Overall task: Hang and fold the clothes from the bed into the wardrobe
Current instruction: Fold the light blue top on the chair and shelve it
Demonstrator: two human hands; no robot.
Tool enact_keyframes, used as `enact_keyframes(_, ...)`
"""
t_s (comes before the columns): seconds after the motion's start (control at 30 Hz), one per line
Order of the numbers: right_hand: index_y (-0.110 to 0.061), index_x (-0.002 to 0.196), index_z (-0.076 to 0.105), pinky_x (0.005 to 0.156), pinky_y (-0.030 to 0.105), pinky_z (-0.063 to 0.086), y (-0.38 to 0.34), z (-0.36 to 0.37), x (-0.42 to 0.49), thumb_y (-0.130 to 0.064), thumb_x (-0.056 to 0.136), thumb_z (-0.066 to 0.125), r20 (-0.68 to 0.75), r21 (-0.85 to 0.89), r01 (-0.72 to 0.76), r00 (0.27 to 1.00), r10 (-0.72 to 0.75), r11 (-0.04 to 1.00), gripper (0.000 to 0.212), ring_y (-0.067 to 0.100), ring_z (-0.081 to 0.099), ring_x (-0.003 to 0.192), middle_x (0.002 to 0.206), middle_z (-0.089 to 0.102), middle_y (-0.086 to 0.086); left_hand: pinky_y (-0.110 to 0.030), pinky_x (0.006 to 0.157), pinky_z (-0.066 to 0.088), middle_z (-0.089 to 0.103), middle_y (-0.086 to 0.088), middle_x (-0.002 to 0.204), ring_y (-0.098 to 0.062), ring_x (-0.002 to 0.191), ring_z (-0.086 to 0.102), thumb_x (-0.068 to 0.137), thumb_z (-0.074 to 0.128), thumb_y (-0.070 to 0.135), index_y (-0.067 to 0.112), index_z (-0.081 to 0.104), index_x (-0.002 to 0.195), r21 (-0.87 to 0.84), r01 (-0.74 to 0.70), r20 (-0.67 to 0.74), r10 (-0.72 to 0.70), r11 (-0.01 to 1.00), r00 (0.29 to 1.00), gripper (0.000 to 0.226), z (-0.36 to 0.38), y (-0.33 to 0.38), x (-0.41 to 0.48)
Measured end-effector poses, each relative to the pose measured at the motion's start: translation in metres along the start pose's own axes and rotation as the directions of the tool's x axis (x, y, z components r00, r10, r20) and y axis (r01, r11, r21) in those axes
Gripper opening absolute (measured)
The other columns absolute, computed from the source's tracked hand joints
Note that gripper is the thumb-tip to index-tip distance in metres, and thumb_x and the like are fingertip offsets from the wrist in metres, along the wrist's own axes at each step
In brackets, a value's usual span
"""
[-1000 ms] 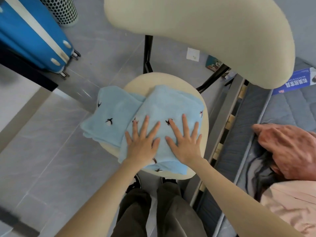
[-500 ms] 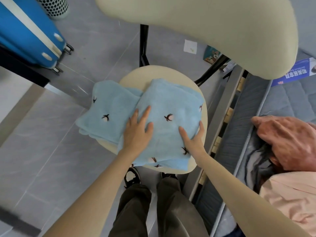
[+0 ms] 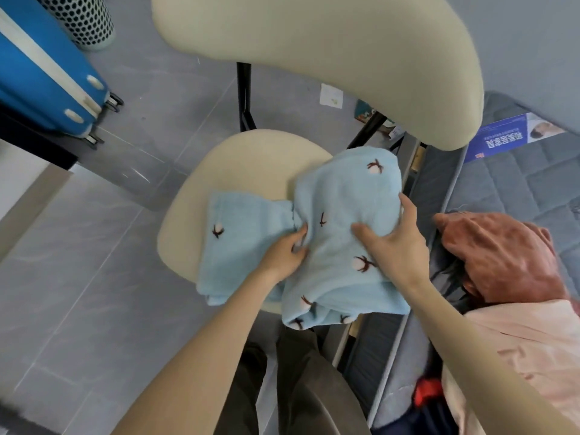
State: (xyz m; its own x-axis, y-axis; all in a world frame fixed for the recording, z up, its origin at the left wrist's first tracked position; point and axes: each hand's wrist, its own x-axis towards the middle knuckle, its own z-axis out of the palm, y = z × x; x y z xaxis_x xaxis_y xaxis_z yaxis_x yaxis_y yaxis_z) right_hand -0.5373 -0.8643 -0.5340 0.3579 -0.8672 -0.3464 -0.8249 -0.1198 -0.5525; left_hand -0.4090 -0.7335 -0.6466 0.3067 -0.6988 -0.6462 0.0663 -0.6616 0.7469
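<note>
Cream chair [image 3: 244, 167] with black frame on grey tiled floor [image 3: 78, 293]; blue suitcase [image 3: 40, 73], perforated bin [image 3: 78, 17] top left.

Light-blue garment [image 3: 342, 221], brown-white sprig print

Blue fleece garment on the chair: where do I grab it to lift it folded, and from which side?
Probably the thick right half of the blue fleece garment, from the near side: its front edge overhangs the chair seat, leaving room to reach underneath. The thinner left flap lies flat and would trail, so gather it with the left hand.
</note>
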Motion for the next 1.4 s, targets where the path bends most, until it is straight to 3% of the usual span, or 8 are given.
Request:
enact_keyframes(0.13,-0.033,0.146,0.021,0.075,0.033,0.042,-0.030,0.013,-0.027,-0.055,0.078,0.069,-0.010,-0.099,0.161,0.987,-0.163,0.982,0.086,0.023,0.054,0.111,0.138,0.046,-0.001,-0.029,0.099,0.043,0.052,-0.003,0.140,-0.019,0.128,0.048,0.101,0.042,0.018,0.020,0.049,0.139,-0.100,0.051,-0.183,-0.068,0.994,0.981,0.038,-0.029,-0.003,-0.017)
enact_keyframes(0.3,-0.036,0.113,0.059,0.083,0.035,0.039,-0.089,0.070,-0.052,-0.047,0.090,0.058,0.282,0.022,0.348,0.897,-0.339,0.937,0.025,0.007,0.053,0.077,0.077,0.057,-0.014,-0.028,0.068,0.047,0.065,0.000,0.110,-0.014,0.084,0.061,0.100,0.042,0.037,0.025,0.062,0.117,-0.565,0.106,-0.312,-0.331,0.818,0.890,0.029,-0.098,-0.015,-0.056)
enact_keyframes(0.43,-0.032,0.125,0.062,0.102,0.037,0.037,-0.100,0.110,-0.056,-0.027,0.099,0.050,0.305,0.104,0.445,0.837,-0.455,0.889,0.029,0.018,0.047,0.118,0.121,0.056,-0.003,-0.034,0.084,0.049,0.066,-0.002,0.107,-0.021,0.091,0.063,0.100,0.034,0.052,0.026,0.060,0.115,-0.651,0.143,-0.293,-0.421,0.745,0.859,0.039,-0.137,-0.030,-0.082)
enact_keyframes(0.57,-0.049,0.149,0.018,0.116,0.059,0.011,-0.078,0.137,-0.043,-0.042,0.101,0.037,0.405,-0.118,0.375,0.864,-0.300,0.919,0.051,0.031,0.003,0.146,0.161,0.004,-0.006,-0.023,0.099,0.034,0.044,0.008,0.139,-0.009,0.122,0.050,0.102,0.038,0.030,0.027,0.041,0.141,-0.153,-0.036,-0.586,-0.062,0.988,0.808,0.039,-0.144,-0.037,-0.083)
enact_keyframes(0.67,-0.058,0.145,-0.004,0.113,0.065,0.007,-0.060,0.158,-0.042,-0.052,0.100,0.028,0.453,-0.137,0.339,0.857,-0.245,0.931,0.056,0.036,-0.013,0.146,0.158,-0.021,-0.015,-0.047,0.118,0.013,0.009,0.007,0.161,-0.022,0.148,0.007,0.101,0.035,0.036,0.042,0.021,0.149,0.325,0.029,-0.569,0.171,0.945,0.804,0.050,-0.131,-0.034,-0.070)
enact_keyframes(0.9,-0.057,0.144,-0.011,0.112,0.069,0.001,-0.014,0.181,-0.039,-0.067,0.091,0.027,0.478,-0.258,0.300,0.866,-0.148,0.918,0.065,0.031,-0.021,0.145,0.156,-0.029,-0.012,-0.027,0.102,0.036,-0.014,0.012,0.159,-0.017,0.116,0.056,0.099,0.039,0.047,0.060,0.019,0.142,0.144,-0.019,-0.476,0.086,0.989,0.875,0.049,-0.098,-0.073,-0.062)
enact_keyframes(1.23,-0.067,0.137,-0.008,0.115,0.045,0.018,-0.014,0.170,-0.028,-0.076,0.079,0.040,0.352,0.181,0.062,0.928,-0.123,0.982,0.077,0.023,0.014,0.145,0.161,-0.004,-0.008,-0.028,0.089,0.038,0.034,0.033,0.135,0.001,0.105,0.060,0.064,0.051,0.087,0.062,-0.005,0.140,-0.230,-0.030,-0.421,-0.072,0.973,0.904,0.098,-0.134,-0.081,-0.057)
enact_keyframes(1.4,-0.072,0.134,-0.006,0.091,0.034,0.037,-0.013,0.179,-0.014,-0.083,0.070,0.050,0.295,0.223,0.020,0.952,-0.087,0.974,0.085,0.006,0.045,0.101,0.133,0.037,0.000,-0.020,0.087,0.033,0.023,0.057,0.113,0.010,0.106,0.044,0.065,0.052,0.087,0.073,-0.005,0.131,-0.221,-0.068,-0.445,-0.039,0.973,0.895,0.088,-0.129,-0.088,-0.047)
